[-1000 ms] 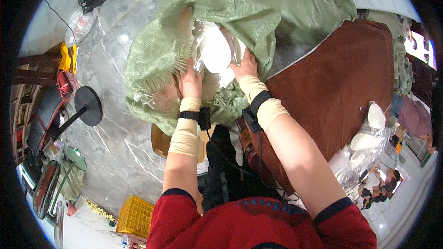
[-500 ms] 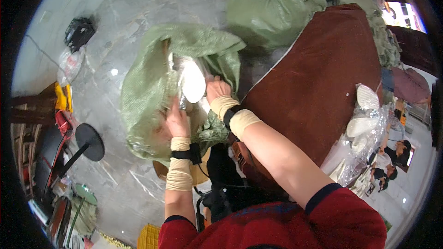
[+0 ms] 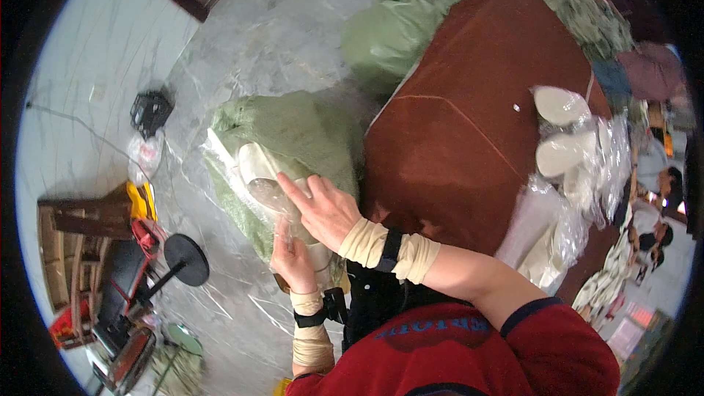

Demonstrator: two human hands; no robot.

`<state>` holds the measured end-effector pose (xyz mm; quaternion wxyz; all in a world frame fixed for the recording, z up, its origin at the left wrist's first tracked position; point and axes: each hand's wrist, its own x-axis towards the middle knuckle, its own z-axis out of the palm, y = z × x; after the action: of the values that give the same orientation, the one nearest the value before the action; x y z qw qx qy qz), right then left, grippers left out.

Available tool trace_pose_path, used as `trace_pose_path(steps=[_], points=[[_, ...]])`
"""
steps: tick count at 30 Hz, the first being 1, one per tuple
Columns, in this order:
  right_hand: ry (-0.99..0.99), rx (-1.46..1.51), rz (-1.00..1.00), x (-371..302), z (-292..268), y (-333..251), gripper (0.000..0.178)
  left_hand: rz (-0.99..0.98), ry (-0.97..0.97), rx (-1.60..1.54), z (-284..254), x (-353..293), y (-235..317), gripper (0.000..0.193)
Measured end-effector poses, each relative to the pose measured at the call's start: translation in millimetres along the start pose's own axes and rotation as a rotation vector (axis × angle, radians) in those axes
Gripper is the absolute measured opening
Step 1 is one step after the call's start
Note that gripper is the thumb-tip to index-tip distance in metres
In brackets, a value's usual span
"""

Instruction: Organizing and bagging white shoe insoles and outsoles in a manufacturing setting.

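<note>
Both my hands are at a clear plastic bag of white slippers (image 3: 258, 163), held low over a green woven sack (image 3: 315, 125). My left hand (image 3: 295, 262) grips the near end of the bag, its index finger stretched up along the plastic. From the right, my right hand (image 3: 327, 211) lies over the bag's side, index finger extended across a slipper and the other fingers partly bent. Its thumb is hidden. The slippers' lower ends are partly covered by my fingers. The sack sags behind and under the bag.
A brown cloth-covered surface (image 3: 469, 110) stands to my right, with more plastic-wrapped white slippers (image 3: 563, 154) on it. Another green sack (image 3: 400, 29) sits beyond. At left are a black bag (image 3: 151, 113), a round black base on a pole (image 3: 186, 259) and a wooden chair (image 3: 81, 249).
Earlier my hands were inside the open sack around the white slippers. Now the bagged slippers are out above the sack, which has slumped, and the view has shifted.
</note>
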<state>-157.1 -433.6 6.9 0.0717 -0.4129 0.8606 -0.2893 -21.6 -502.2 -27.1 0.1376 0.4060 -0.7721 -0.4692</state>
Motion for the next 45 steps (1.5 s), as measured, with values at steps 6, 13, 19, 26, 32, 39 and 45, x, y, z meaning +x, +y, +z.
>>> trace_pose_path(steps=[6, 13, 19, 26, 32, 39, 45], points=[[0.204, 0.176, -0.045, -57.1, -68.1, 12.5, 0.08, 0.327, 0.001, 0.206, 0.7, -42.6, 77.0, 0.047], [0.323, 0.581, -0.1, -122.4, -124.6, 28.4, 0.076, 0.636, -0.024, 0.42, 8.0, -118.3, 183.4, 0.037], [0.56, 0.618, 0.003, -200.2, -211.8, 80.7, 0.07, 1.029, -0.224, 0.478, 73.7, -148.9, 257.6, 0.035], [0.84, 0.48, 0.639, -299.6, -222.5, 166.4, 0.058, 1.261, -0.737, 0.886, 220.3, -164.1, 247.4, 0.05], [0.806, 0.87, 0.862, -342.7, -212.3, 217.9, 0.072, 1.231, -0.907, 0.928, 243.5, -156.7, 259.2, 0.048], [0.721, 1.108, 0.91, -367.5, -210.4, 243.2, 0.081, 1.138, -0.905, 0.948, 247.4, -150.9, 336.9, 0.046], [0.756, 0.911, 0.71, -315.9, -170.7, 260.5, 0.086, 0.969, -0.748, 0.353, 344.5, -37.1, 269.8, 0.057]])
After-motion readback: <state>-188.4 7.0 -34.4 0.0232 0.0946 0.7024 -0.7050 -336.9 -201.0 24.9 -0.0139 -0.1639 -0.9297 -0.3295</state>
